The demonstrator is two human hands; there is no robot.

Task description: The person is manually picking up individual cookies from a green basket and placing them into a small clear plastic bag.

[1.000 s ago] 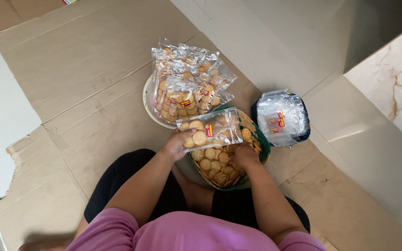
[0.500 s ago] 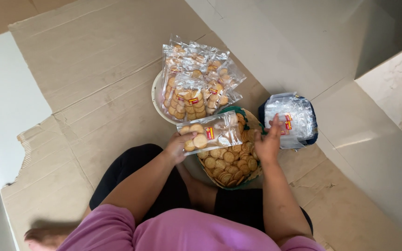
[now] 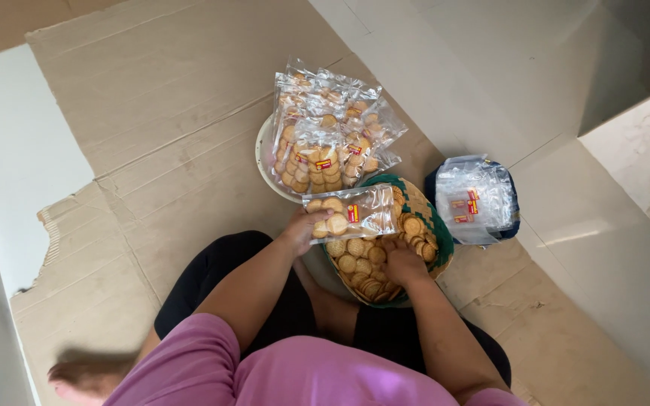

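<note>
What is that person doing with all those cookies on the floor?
A person sits on flattened cardboard. The left hand holds a clear bag with a few round biscuits in it. The right hand is down among loose biscuits in a woven basket. Filled packets are piled on a plate, and empty bags sit nearby.

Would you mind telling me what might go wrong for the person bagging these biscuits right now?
The clear bag hangs sideways from the left hand alone, so its biscuits might slide out. The right hand digs among loose biscuits in the woven basket, which could crack some. The stacked filled packets overhang their plate and may slip off.
</note>
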